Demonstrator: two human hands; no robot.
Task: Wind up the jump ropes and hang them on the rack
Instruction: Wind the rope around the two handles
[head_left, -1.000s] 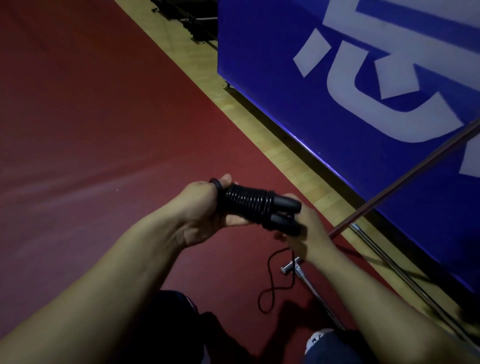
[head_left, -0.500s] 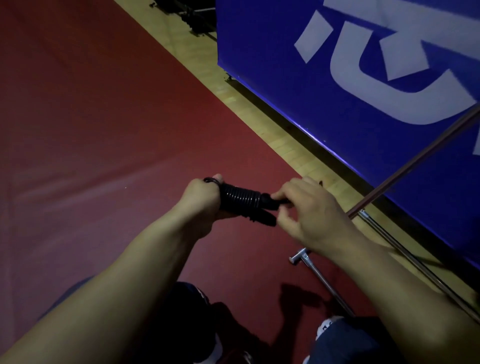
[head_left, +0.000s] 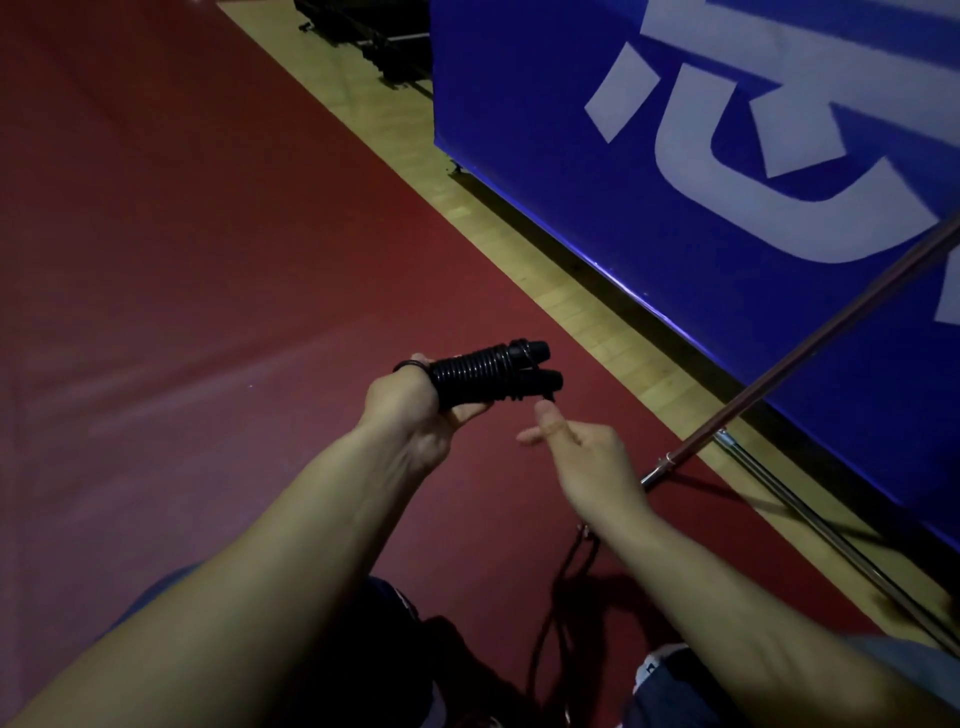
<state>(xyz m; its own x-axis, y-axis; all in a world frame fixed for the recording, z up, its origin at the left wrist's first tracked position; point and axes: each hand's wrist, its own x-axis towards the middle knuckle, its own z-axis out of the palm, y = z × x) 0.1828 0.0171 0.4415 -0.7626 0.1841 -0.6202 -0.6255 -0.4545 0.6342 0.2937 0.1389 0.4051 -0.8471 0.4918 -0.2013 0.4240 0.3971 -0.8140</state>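
Two handles: side by side, bound by tight black coils, so this jump rope (head_left: 488, 376) looks wound; I judge only hanging remains.
Left hand (head_left: 415, 410): my fingers curl round the near end of the bundle and hold it above the red floor (head_left: 208, 260).
Right hand (head_left: 582, 457): just beside the free ends, touching nothing, fingers loosely bent, empty.
Loose end: a short tail (head_left: 549, 408) pokes out under the lower handle; I cannot tell whether it is tucked in.
Risk one: if that tail is untucked, the coils may spring loose when I move, since only one hand grips them.
Rack: a thin metal bar (head_left: 810, 353) slants to my right, well apart from the bundle.
Risk two: a dark cord (head_left: 566, 582) lies by my feet; stepping there could snag it.
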